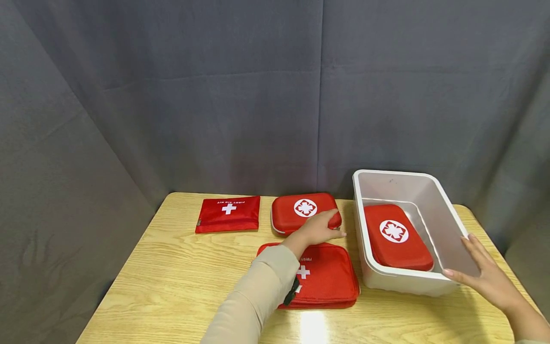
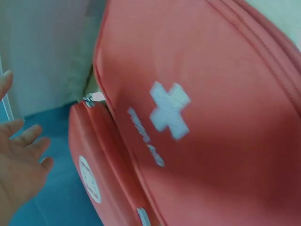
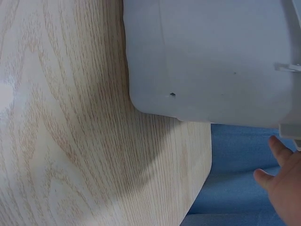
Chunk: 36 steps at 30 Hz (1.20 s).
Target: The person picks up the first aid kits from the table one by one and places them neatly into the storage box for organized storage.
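Note:
My left hand (image 1: 317,228) is over the right end of a red hard case (image 1: 285,212) with a round white emblem; whether it touches is unclear. In the left wrist view the left hand (image 2: 21,160) has its fingers spread, beside that case (image 2: 89,155) and the larger soft first aid bag (image 2: 225,113). My right hand (image 1: 490,277) rests on the near right corner of a white bin (image 1: 412,282), fingers extended; the right wrist view shows the hand (image 3: 284,183) beside the bin's rim. Inside the bin lies another red case (image 1: 410,248).
A flat red first aid pouch (image 1: 236,222) lies at the table's back left. The soft bag (image 1: 326,282) is in front of the hard case, under my left forearm. Grey curtains (image 1: 240,110) stand behind the wooden table (image 1: 172,286).

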Each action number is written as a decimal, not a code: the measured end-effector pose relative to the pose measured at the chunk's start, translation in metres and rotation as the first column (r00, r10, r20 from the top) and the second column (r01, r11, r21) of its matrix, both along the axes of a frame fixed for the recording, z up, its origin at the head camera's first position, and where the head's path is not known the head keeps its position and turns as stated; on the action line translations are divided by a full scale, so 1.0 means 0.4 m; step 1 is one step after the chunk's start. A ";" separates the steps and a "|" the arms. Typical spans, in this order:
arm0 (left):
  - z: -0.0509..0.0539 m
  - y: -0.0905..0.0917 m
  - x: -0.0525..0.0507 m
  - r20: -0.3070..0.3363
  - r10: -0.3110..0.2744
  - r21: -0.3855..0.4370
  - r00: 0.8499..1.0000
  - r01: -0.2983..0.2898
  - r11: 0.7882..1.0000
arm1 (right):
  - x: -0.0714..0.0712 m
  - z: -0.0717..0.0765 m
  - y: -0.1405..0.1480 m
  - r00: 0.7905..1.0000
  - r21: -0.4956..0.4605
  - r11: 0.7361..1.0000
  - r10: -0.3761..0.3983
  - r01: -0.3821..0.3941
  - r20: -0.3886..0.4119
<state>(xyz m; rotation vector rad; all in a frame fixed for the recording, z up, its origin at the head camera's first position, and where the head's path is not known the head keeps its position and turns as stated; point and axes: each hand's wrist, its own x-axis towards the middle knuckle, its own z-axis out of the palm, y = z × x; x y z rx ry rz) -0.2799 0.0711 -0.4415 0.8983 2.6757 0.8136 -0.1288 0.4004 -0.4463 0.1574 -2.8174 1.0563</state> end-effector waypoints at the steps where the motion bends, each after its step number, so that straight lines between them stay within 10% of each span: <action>1: -0.006 -0.011 -0.001 0.020 -0.001 -0.010 1.000 0.002 1.000 | -0.001 0.001 0.000 1.000 0.003 1.000 0.000 0.000 0.000; 12: -0.047 -0.145 -0.007 0.248 0.025 -0.090 0.968 -0.003 0.996 | -0.004 0.004 0.001 1.000 0.001 1.000 -0.008 0.008 -0.008; 21: -0.095 -0.224 -0.017 0.286 0.128 -0.114 0.950 -0.099 0.988 | -0.010 0.007 0.003 1.000 0.010 1.000 -0.002 0.002 -0.011; 23: -0.136 -0.233 -0.039 0.288 0.159 -0.152 0.944 -0.119 0.981 | -0.011 0.009 0.003 1.000 0.012 1.000 -0.002 0.002 -0.010; 30: -0.438 -0.285 -0.210 0.119 0.120 -0.225 0.986 -0.091 0.970 | -0.014 0.011 0.003 1.000 0.019 1.000 -0.004 0.004 -0.009; 32: -0.472 -0.294 -0.230 0.098 0.112 -0.245 0.989 -0.085 0.966 | -0.016 0.011 0.003 1.000 0.017 1.000 -0.003 0.004 -0.011; 36: -0.435 -0.304 -0.204 0.142 0.129 -0.302 0.981 -0.082 0.950 | -0.019 0.009 0.001 1.000 0.006 1.000 0.003 -0.003 -0.013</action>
